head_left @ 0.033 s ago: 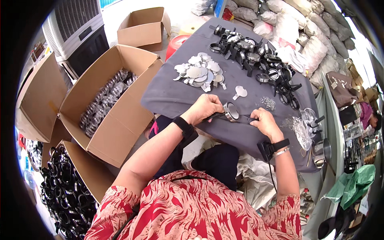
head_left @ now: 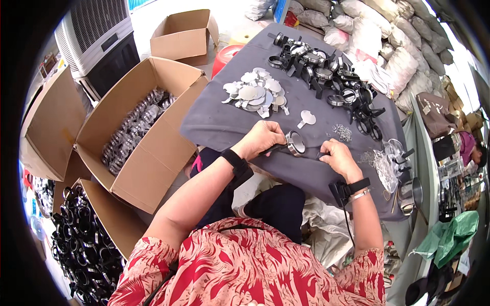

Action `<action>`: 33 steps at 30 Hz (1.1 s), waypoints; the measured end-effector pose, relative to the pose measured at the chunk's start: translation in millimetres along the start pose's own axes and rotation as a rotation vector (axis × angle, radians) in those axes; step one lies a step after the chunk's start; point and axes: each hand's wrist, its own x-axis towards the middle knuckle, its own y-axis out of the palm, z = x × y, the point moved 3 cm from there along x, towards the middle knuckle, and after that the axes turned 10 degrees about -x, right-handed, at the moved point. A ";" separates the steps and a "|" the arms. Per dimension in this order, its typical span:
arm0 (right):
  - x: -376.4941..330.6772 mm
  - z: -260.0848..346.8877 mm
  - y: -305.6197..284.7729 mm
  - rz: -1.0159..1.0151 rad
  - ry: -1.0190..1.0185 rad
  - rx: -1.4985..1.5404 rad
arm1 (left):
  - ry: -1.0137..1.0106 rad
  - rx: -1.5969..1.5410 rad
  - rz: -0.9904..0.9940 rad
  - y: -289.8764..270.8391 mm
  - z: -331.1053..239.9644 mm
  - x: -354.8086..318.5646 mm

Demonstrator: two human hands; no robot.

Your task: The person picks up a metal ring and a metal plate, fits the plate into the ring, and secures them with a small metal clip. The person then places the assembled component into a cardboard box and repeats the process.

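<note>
My left hand is closed on the black handle of a ring-shaped part with a silvery metal rim, held above the table's near edge. To its right, my right hand pinches a small dark piece, mostly hidden by the fingers. A gap separates the two hands. Beyond them lies a single flat metal disc with a tab. Small metal pins are heaped just past my right hand. Farther left is a pile of tabbed metal discs.
Black-handled ring parts spread over the far side of the grey-covered table. A clear plastic bag and a metal cup sit at its right edge. On the left stand a carton of wrapped parts and black ring parts.
</note>
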 end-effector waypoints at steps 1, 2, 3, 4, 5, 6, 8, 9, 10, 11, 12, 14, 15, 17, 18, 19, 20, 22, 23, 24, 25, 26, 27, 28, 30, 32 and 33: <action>-1.1 2.3 -0.3 0.002 -0.005 0.000 | 0.004 0.023 0.017 -1.0 1.0 1.1; -2.5 11.1 -6.6 -0.048 -0.016 0.089 | 0.007 0.018 0.006 -2.6 0.0 0.5; -5.6 17.8 -13.0 -0.098 -0.020 0.178 | -0.002 0.020 0.012 -0.5 -1.4 0.7; -6.0 22.0 -14.7 -0.118 0.039 0.329 | -0.013 0.023 0.018 0.8 -2.7 0.9; -7.5 35.0 -19.4 -0.111 0.038 0.332 | -0.018 0.020 0.013 -0.1 -2.7 1.2; -9.4 51.0 -24.9 -0.094 0.054 0.633 | -0.017 0.008 0.025 -1.3 -2.9 3.1; -7.9 74.1 -18.7 -0.084 0.016 0.949 | -0.022 0.013 0.020 -3.6 -4.2 1.6; -4.4 76.2 -8.9 -0.119 -0.102 0.856 | -0.022 0.014 0.025 -2.2 -5.0 2.4; -2.2 78.2 -6.5 -0.233 -0.198 0.645 | -0.019 0.016 0.030 -0.9 -5.5 2.4; 0.4 83.7 -3.9 -0.338 -0.295 0.434 | -0.017 0.016 0.028 -1.4 -4.8 2.2; 3.5 89.2 -0.6 -0.465 -0.315 0.444 | -0.017 0.016 0.025 -1.4 -4.5 2.7; 9.1 86.1 9.4 -0.452 -0.275 0.468 | -0.014 0.001 0.053 0.1 -3.6 3.6; 11.1 84.9 12.8 -0.441 -0.233 0.490 | -0.015 -0.001 0.049 -1.0 -3.0 3.4; 10.4 87.6 13.2 -0.458 -0.234 0.441 | 0.003 0.017 0.069 -1.4 -1.4 3.5; 9.7 89.6 12.0 -0.479 -0.233 0.391 | 0.000 0.015 0.069 -2.3 1.1 2.9; 10.1 90.0 11.8 -0.476 -0.230 0.391 | 0.060 0.070 0.075 -3.6 2.7 1.8; 11.1 91.0 11.3 -0.485 -0.253 0.350 | 0.121 0.127 0.084 -4.8 4.8 1.7; 13.4 91.1 9.7 -0.493 -0.270 0.307 | 0.302 0.246 0.043 -3.8 14.5 -1.7; 15.1 91.6 9.6 -0.488 -0.282 0.310 | 0.482 0.366 -0.006 -2.7 11.6 -7.4; 16.9 91.4 9.1 -0.483 -0.294 0.314 | 0.503 0.446 0.005 -4.1 11.2 -9.8; 19.2 90.2 8.1 -0.479 -0.289 0.315 | 0.498 0.444 0.008 -2.7 11.8 -9.5; 21.7 89.6 7.1 -0.462 -0.289 0.307 | 0.585 0.516 -0.004 -0.5 11.5 -10.6; 24.7 88.7 5.9 -0.443 -0.289 0.299 | 0.672 0.587 -0.016 1.4 10.4 -11.0; 28.4 87.2 4.4 -0.437 -0.286 0.299 | 0.708 0.667 -0.026 1.9 9.4 -9.7; 36.0 86.4 2.7 -0.393 -0.312 0.296 | 0.748 0.695 -0.038 0.7 11.7 -6.5; 46.2 82.0 -4.3 -0.271 -0.273 0.383 | 0.799 0.716 -0.038 3.3 10.0 -4.5; 50.7 79.3 -8.2 -0.158 -0.236 0.466 | 0.787 0.702 -0.041 4.1 6.1 -5.4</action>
